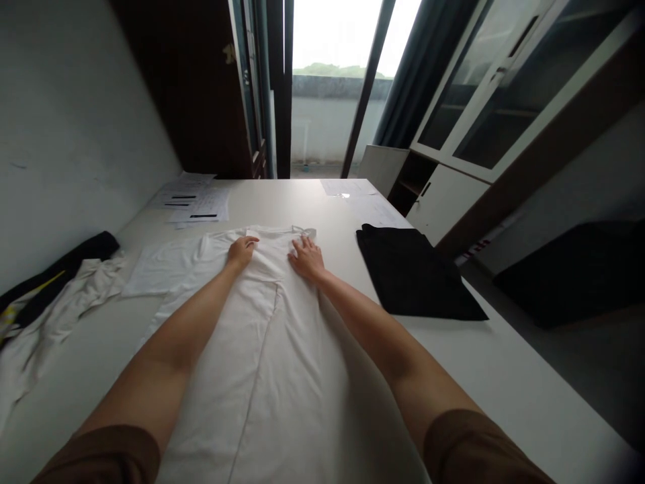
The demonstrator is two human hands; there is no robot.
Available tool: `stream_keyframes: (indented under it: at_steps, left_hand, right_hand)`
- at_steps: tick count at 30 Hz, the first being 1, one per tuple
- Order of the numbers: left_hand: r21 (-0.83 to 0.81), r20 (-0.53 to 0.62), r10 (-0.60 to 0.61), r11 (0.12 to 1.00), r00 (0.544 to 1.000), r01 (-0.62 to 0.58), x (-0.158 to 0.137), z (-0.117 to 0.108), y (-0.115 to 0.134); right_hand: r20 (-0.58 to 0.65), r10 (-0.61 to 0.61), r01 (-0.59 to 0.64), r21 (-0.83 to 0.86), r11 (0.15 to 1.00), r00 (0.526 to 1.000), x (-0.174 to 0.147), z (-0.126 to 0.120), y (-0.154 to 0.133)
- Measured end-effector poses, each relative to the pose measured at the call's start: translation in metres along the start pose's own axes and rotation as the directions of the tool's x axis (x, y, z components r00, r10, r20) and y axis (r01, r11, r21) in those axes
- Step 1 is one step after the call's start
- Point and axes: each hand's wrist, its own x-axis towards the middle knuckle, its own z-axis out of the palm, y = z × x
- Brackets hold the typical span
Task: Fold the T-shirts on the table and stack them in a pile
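Observation:
A long white garment (252, 349) lies spread over the white table, with a seam running down its length and creases across the cloth. My left hand (242, 253) is at the left of its far end, fingers curled in against the cloth. Beside it, my right hand (307, 259) rests on the same end with the palm down and fingers spread. A thin cord or loop shows just beyond the right fingertips. More white cloth (166, 265) extends to the left of my left hand; whether it belongs to the same garment I cannot tell.
Folded black cloth (416, 272) lies on the table (508, 376) at the right. Printed papers (199, 202) lie at the far left and more sheets (363, 202) at the far right. Crumpled cream cloth (85, 289) and a black-and-yellow item (48, 275) are by the left wall. Cabinets stand beyond.

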Motion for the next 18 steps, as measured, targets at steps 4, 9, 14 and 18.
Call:
stream_keyframes:
  at_steps: [4,9,14,18]
  left_hand:
    - [0.036,0.021,-0.021,0.999,1.000,0.020,0.003,-0.006,-0.011]
    - [0.049,0.002,-0.070,0.996,0.998,0.070,0.002,-0.011,-0.014]
    - [-0.008,0.075,-0.075,0.997,0.994,0.076,0.001,-0.023,-0.009]
    - [-0.059,0.216,0.005,0.998,0.976,0.007,-0.004,-0.033,-0.006]
  right_hand:
    - [-0.040,0.042,-0.041,0.016,0.999,0.998,0.010,0.008,0.006]
    - [-0.009,0.015,-0.015,0.012,1.000,1.000,0.015,0.015,0.010]
    - [0.049,0.037,-0.036,-0.011,0.999,0.998,0.020,0.019,0.013]
    - [0.072,0.048,-0.047,-0.019,0.999,0.996,0.024,0.021,0.015]
